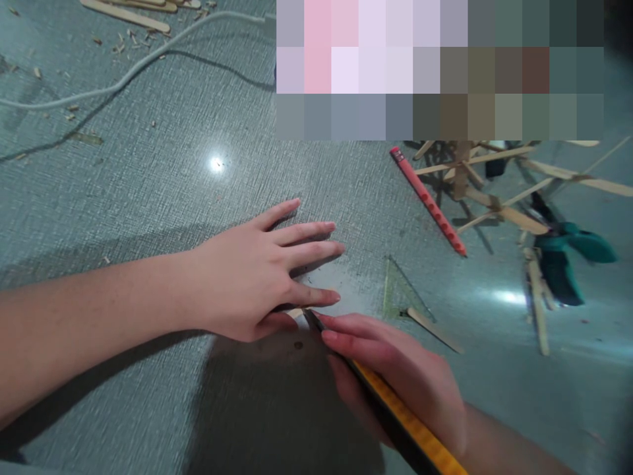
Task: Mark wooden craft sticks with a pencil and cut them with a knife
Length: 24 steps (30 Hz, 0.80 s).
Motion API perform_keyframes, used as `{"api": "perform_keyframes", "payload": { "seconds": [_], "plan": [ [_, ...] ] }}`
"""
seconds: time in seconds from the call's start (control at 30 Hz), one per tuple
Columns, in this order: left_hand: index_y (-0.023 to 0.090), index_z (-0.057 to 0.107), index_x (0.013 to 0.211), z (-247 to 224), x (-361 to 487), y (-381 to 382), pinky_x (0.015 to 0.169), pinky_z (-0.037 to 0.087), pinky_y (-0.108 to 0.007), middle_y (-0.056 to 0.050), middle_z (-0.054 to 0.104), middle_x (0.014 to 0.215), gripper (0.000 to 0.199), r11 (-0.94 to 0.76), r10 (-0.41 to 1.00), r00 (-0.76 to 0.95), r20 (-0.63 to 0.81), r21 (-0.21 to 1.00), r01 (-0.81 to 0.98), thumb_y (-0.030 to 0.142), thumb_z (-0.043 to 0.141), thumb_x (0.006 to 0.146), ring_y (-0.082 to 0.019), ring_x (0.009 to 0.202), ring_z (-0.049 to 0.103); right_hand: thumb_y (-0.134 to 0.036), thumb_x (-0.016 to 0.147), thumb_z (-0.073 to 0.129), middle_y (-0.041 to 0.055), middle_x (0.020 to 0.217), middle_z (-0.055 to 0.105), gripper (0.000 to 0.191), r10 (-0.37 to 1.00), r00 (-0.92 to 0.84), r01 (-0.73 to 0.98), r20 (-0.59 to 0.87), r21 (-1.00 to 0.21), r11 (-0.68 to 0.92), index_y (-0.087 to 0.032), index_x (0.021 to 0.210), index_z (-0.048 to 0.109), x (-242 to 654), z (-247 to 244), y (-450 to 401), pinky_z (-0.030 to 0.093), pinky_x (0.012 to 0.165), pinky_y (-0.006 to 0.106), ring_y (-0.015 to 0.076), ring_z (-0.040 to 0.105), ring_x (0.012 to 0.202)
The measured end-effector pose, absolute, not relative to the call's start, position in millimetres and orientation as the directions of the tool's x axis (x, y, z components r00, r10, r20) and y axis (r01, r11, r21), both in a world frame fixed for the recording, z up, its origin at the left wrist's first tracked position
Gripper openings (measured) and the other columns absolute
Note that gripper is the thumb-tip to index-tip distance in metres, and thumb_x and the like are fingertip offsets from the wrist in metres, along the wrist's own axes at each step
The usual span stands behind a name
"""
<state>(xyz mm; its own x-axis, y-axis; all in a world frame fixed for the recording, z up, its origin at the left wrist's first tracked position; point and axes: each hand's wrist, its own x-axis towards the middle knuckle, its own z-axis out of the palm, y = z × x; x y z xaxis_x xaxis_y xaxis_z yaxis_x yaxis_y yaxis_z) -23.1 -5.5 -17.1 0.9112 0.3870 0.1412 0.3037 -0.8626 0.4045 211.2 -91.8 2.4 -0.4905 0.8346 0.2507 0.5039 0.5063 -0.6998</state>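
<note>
My left hand (pixel 267 270) lies on the grey table with its fingers spread. Between its index finger and thumb, a small piece of wooden stick (pixel 297 312) shows; most of it is hidden under the hand. My right hand (pixel 390 369) is wrapped round a yellow and black utility knife (pixel 395 409). The knife's dark blade points up and left, its tip at the bit of wood beside my left thumb. A green transparent set square (pixel 403 293) lies to the right of my left fingertips, with a loose wooden stick (pixel 435 330) against its lower edge.
A red pencil (pixel 429 203) lies at the right. Beyond it are joined wooden sticks (pixel 519 211) and green-handled pliers (pixel 561 247). A white cable (pixel 133 71), more sticks (pixel 126 14) and wood chips lie at the upper left. A blurred-out block covers the top right.
</note>
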Motion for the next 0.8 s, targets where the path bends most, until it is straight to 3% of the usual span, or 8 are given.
{"api": "perform_keyframes", "payload": {
  "seconds": [0.53, 0.8],
  "plan": [
    [0.037, 0.064, 0.142, -15.7, -22.5, -5.7, 0.130, 0.024, -0.061, -0.008, 0.048, 0.164, 0.050, -0.853, 0.393, 0.914, 0.103, 0.412, 0.320, 0.046, 0.069, 0.093, -0.033, 0.154, 0.042, -0.005, 0.089, 0.061, 0.0038, 0.103, 0.081, 0.035, 0.848, -0.487, 0.553, 0.210, -0.678, 0.485, -0.027, 0.116, 0.063, 208.9, -1.1, -102.8, 0.068, 0.075, 0.027, 0.0184, 0.081, 0.084],
    [0.036, 0.067, 0.140, -16.8, -18.8, -7.9, 0.130, 0.025, -0.061, -0.008, 0.049, 0.163, 0.047, -0.837, 0.419, 0.902, 0.103, 0.428, 0.341, 0.046, 0.068, 0.094, -0.034, 0.153, 0.044, -0.006, 0.089, 0.061, 0.0041, 0.093, 0.078, 0.029, 0.852, -0.464, 0.560, 0.242, -0.665, 0.494, -0.024, 0.112, 0.064, 203.7, -2.0, -104.9, 0.064, 0.063, 0.025, 0.0170, 0.077, 0.074]
  ]
}}
